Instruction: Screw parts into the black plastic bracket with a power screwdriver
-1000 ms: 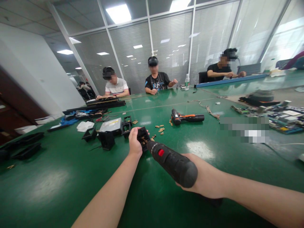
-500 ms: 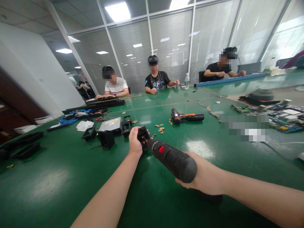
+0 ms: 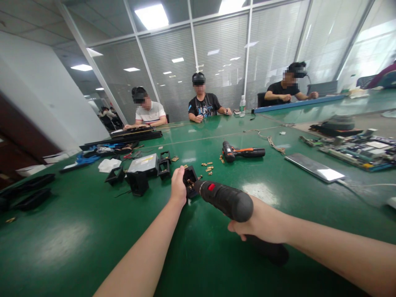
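Observation:
My left hand [image 3: 178, 186] is closed round the left side of a small black plastic housing [image 3: 192, 170], its open side tilted toward me. Small brass-coloured parts show inside the housing. In my right hand [image 3: 261, 220] is a black cordless screwdriver [image 3: 227, 200] with a red switch, held by its handle. The tool's nose points left into the housing; whether its bit touches a screw cannot be made out. Just beyond the housing, several small brass pieces [image 3: 209, 168] lie on the green table [image 3: 198, 255].
A second power drill [image 3: 244, 152], black and orange, lies beyond my right hand. A phone [image 3: 314, 167] and circuit boards [image 3: 365, 148] are to the right. Black housings [image 3: 137, 182] and a silver drive box [image 3: 144, 163] stand to the left. Three people sit across the table.
The rear of the screwdriver has swung up and slightly left with my right hand. The housing has shifted a little to the right and turned in my left hand.

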A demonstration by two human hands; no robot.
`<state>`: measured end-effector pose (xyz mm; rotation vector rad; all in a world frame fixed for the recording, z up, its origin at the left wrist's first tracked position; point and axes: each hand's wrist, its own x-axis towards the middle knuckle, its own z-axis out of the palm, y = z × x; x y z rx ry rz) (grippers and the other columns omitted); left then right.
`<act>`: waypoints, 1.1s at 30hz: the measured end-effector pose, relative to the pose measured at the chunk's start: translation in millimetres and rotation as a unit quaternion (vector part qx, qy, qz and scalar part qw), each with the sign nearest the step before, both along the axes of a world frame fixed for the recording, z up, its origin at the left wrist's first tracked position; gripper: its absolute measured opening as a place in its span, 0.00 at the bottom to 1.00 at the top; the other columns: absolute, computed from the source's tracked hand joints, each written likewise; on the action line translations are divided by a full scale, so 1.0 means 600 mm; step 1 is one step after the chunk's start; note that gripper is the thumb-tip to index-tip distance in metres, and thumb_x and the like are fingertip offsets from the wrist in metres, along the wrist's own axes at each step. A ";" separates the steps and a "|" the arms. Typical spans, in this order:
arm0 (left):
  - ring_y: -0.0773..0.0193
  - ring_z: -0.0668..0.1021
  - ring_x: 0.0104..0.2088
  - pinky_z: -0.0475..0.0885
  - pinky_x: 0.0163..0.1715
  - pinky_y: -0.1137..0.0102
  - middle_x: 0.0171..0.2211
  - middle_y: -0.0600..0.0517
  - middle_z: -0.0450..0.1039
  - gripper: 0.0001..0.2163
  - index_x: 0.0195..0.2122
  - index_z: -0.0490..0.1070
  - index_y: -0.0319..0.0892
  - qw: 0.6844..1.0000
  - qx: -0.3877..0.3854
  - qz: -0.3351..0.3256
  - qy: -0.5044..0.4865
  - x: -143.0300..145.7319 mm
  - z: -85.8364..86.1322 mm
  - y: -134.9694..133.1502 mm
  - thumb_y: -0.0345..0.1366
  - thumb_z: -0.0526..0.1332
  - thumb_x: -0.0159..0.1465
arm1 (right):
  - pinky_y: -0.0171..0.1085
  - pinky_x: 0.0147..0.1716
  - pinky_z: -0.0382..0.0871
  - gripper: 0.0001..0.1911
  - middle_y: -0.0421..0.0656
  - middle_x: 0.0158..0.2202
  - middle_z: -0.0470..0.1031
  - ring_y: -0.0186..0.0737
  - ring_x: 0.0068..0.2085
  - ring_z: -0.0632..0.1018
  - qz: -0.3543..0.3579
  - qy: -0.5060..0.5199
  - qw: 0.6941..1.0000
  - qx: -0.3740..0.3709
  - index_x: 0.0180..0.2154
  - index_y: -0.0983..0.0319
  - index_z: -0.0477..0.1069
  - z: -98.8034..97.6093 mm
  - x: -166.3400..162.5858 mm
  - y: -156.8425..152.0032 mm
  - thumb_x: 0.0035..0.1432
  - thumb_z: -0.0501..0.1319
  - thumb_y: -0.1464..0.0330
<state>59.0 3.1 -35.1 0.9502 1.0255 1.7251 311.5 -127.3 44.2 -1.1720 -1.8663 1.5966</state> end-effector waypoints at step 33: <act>0.46 0.83 0.55 0.72 0.60 0.53 0.58 0.41 0.81 0.33 0.58 0.77 0.43 0.937 -0.105 -0.328 0.055 -0.102 0.020 0.000 0.26 0.77 0.48 | 0.36 0.26 0.69 0.18 0.36 0.25 0.74 0.38 0.24 0.76 0.011 0.056 0.997 -0.059 0.39 0.60 0.70 -0.007 0.002 0.010 0.49 0.73 0.63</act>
